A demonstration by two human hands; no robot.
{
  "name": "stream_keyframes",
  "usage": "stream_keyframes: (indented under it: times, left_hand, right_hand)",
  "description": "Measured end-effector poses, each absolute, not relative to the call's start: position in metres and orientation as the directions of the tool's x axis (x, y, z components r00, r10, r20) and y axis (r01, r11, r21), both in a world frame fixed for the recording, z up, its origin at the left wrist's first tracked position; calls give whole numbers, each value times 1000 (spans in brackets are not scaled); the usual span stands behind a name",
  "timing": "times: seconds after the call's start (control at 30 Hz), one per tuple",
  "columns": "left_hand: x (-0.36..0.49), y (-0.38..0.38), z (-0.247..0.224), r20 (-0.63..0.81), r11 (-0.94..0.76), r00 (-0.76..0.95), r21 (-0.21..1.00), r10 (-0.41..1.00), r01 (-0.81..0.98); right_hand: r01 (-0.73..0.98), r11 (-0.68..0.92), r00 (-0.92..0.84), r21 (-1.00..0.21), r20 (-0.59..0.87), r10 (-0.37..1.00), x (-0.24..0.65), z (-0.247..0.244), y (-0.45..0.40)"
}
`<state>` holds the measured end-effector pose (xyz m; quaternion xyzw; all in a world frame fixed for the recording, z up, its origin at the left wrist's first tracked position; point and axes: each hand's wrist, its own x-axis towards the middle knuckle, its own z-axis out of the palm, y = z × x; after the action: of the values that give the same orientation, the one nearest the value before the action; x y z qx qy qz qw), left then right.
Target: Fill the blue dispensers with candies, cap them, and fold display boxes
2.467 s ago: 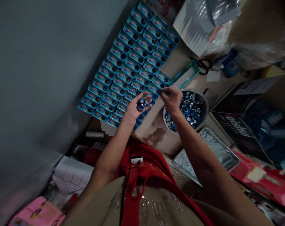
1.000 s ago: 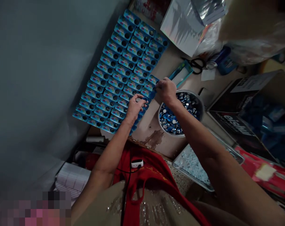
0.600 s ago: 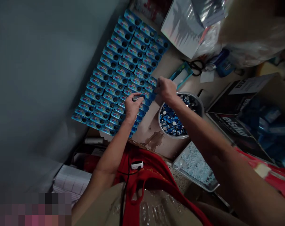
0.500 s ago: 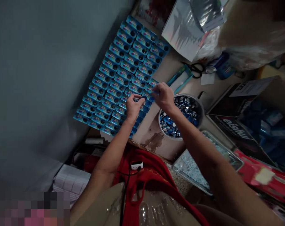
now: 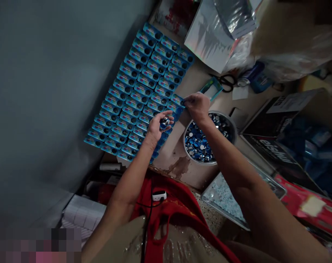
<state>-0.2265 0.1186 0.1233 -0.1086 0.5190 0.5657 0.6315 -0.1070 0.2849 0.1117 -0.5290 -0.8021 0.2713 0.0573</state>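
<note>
My left hand [image 5: 158, 126] is cupped, palm up, around several small round silver-and-blue pieces [image 5: 164, 123]. It hovers over the lower right of the rows of blue rectangular packs [image 5: 138, 96], which carry printed labels and mostly show a dark round spot at one end. My right hand [image 5: 198, 106] has its fingertips pinched together at the right end of one pack [image 5: 178, 99]. What those fingers hold, if anything, is hidden. A round metal bowl [image 5: 235, 126] full of the same small round pieces [image 5: 198, 140] stands just below my right hand, partly covered by my forearm.
Beyond the right hand lie an open blue box [image 5: 212, 88], black scissors [image 5: 228, 82] and a silvery sheet [image 5: 206, 40]. A clear tray [image 5: 206, 197] of pale blue bits and an open black carton [image 5: 275, 146] are at right. A grey wall [image 5: 58, 91] borders the left.
My left hand has turned and opened its fingers into a cup, showing the round pieces in its palm. My right hand has moved slightly right, onto the pack's end.
</note>
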Motion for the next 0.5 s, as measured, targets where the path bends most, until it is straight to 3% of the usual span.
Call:
stream_keyframes:
  times: [0.1,0.17,0.33,0.5]
  left_hand:
    - [-232,115,121,-743,310,-182,471,644,-826]
    - [-234,112,120,-723,293,-178,475,668,-830]
    - [-237,106,114,-694,213,-207,468,690,-858]
    - [-238,108,117,-741,138,-202,370,641,-919]
  right_hand:
    - [889,372,-439,-266,-268,858,-120,111,292]
    - [900,382,-432,-210,-317,844,-124,105,301]
    - [895,364,-440,-259,-373,817,-123,78,333]
    - [838,402,-513,-369,-284,810,-127,79,334]
